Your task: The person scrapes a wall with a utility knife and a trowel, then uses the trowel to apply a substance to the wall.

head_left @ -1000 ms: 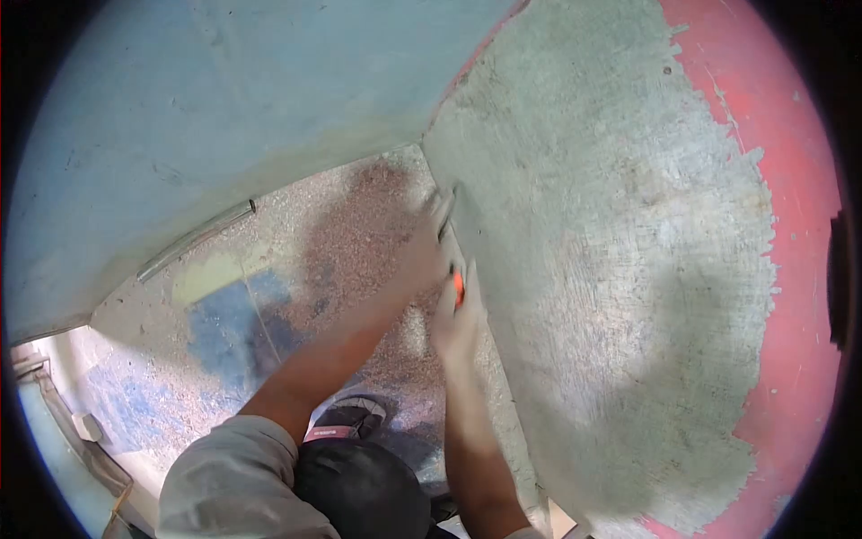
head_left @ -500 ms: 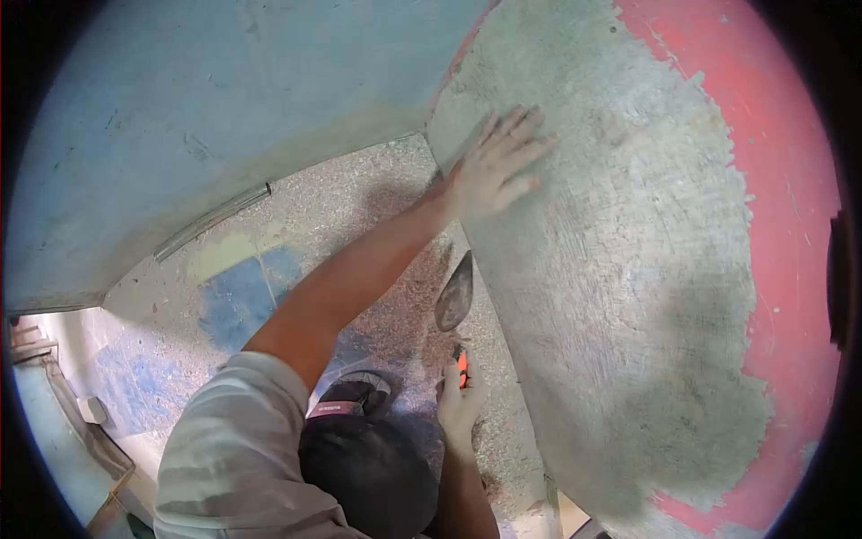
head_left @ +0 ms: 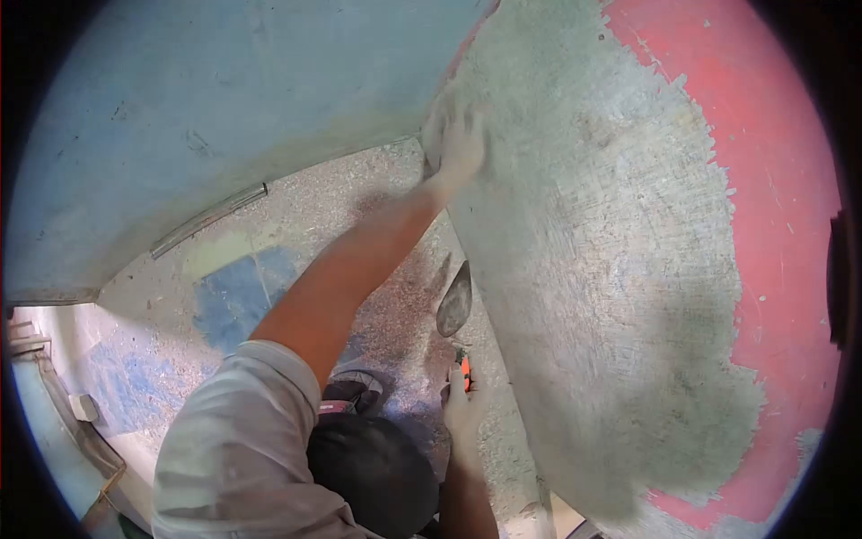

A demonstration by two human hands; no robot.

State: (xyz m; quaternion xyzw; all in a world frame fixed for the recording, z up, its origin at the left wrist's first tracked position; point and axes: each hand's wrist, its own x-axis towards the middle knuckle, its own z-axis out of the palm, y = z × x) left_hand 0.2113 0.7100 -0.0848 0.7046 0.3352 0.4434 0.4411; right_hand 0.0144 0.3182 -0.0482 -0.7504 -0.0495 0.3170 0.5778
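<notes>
My left hand [head_left: 460,146] reaches up to the stripped grey wall [head_left: 628,269], close to the corner with the blue wall. Its fingers are apart, slightly blurred, and nothing shows in them; it lies against the wall surface. Low beside the same wall, my right hand [head_left: 462,409] is closed round the orange and black handle of a trowel [head_left: 455,301]. The trowel's dark, leaf-shaped blade points upward in the view, near the foot of the wall. Part of the handle is hidden by the fingers.
Red paint [head_left: 781,225] with a ragged edge borders the bare wall area. A blue wall [head_left: 224,90] stands opposite. A metal strip [head_left: 209,220] lies along its base. The speckled floor [head_left: 314,202] carries blue patches and dust. My shoe [head_left: 355,393] and dark-clothed knee [head_left: 373,472] are below.
My left hand has slid left across the wall toward the corner. My right hand keeps hold of the trowel and has barely moved. The view has shifted slightly.
</notes>
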